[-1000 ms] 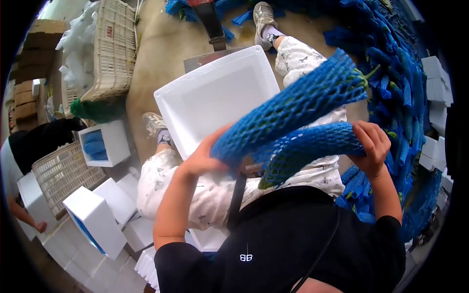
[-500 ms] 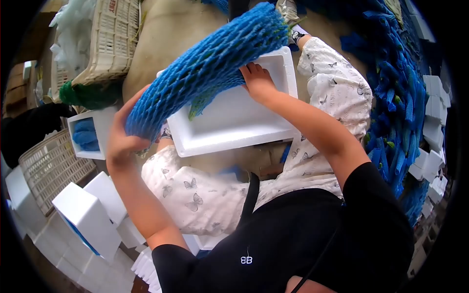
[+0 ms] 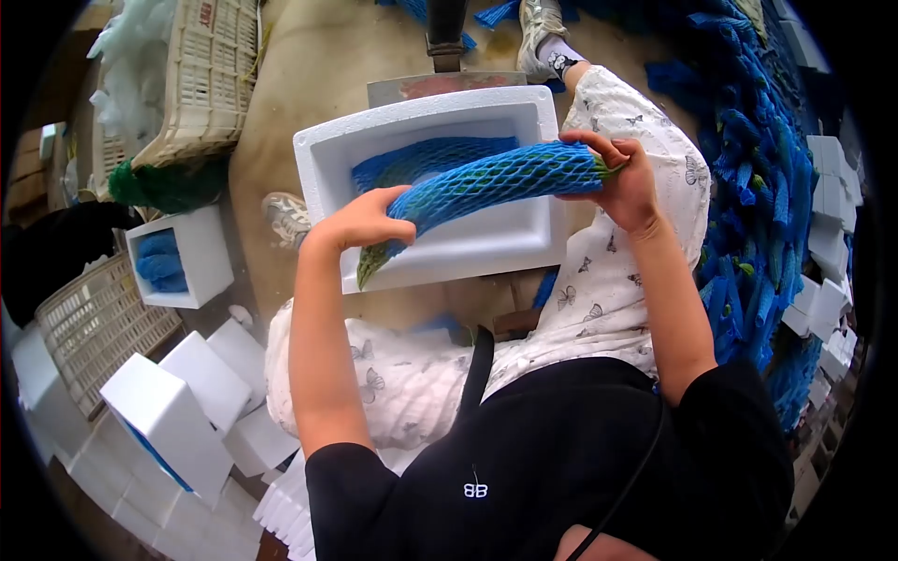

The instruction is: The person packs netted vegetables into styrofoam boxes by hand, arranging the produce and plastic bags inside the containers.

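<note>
My left hand [image 3: 360, 222] and my right hand [image 3: 617, 182] hold a long green gourd [image 3: 496, 187] in a blue foam net sleeve, one hand at each end. It spans the white foam box [image 3: 449, 251] at a slight slant. Its bare green tip pokes out below my left hand, and a thin stem shows by my right fingers. Both hands have their fingers curled around the netting. Inside the box, along its far wall, lies another blue-netted piece [image 3: 393, 166], partly hidden behind the held gourd.
Many blue-netted gourds [image 3: 758, 206] are heaped at the right. White foam boxes [image 3: 168, 411] are stacked at the lower left. A cream plastic crate [image 3: 210, 84] stands at the upper left, and a smaller foam box [image 3: 210, 257] with blue contents sits below it. Beyond the box is a metal plate on a post [image 3: 446, 56].
Earlier, my left hand held a netted gourd high and steeply tilted while my right hand was inside the box. Now both hands hold one lower, and my right hand has moved right.
</note>
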### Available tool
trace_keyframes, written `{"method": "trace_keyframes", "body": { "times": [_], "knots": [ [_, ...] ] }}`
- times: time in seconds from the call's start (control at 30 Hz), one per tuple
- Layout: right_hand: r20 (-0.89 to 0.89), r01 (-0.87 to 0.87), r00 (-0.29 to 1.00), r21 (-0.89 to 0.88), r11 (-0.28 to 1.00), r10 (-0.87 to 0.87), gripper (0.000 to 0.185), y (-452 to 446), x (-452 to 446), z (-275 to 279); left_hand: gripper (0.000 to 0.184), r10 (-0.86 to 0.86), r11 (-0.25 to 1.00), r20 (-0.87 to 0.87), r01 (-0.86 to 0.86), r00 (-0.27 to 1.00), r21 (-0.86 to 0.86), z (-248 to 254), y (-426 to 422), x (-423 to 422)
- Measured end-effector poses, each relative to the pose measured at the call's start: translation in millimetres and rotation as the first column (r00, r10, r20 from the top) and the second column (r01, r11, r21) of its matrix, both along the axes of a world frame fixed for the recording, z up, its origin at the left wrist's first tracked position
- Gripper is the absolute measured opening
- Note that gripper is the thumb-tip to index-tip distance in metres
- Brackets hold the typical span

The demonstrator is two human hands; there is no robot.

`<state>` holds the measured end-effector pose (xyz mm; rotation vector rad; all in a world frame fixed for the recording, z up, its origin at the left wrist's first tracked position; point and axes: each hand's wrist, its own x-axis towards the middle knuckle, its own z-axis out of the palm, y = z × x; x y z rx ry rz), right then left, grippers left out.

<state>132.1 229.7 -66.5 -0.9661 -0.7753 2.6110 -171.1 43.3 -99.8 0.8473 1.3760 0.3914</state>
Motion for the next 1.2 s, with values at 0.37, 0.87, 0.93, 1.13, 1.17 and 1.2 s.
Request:
{"method": "trace_keyframes", "body": {
  "times": [0.37,0.87,0.93,1.13,1.17,1.2],
  "knots": [
    [0.637,-0.612,0.752,0.770,-0.178,0.171,0.076,-20,-55,82,0.048,0.318,0.792,-0.565,0.114,0.762,0.600,137,19,39],
    [0.381,-0.258,0.724,0.923,-0.287,0.575,0.056,-91,-128,79,0.034,0.599,-0.322,-0.470,-0.733,-0.648,0.600,87,-366,288],
    [0.513,-0.332,0.570,0.858,-0.391,0.642,0.057,-107,-104,68,0.040,0.515,-0.506,-0.545,-0.748,-0.662,0.430,27,-403,347],
    [0.635,-0.403,0.512,0.772,-0.491,0.579,0.058,-100,-83,51,0.054,0.084,-0.806,-0.152,-0.157,-0.985,0.571,71,-437,417],
    [0.663,-0.397,0.504,0.747,-0.533,0.554,0.058,-96,-82,52,0.054,0.050,-0.783,-0.163,-0.140,-0.985,0.606,73,-458,434],
    [0.664,-0.407,0.507,0.747,-0.526,0.550,0.058,-102,-88,61,0.055,0.024,-0.752,-0.171,-0.131,-0.985,0.646,82,-491,447]
  ]
}}
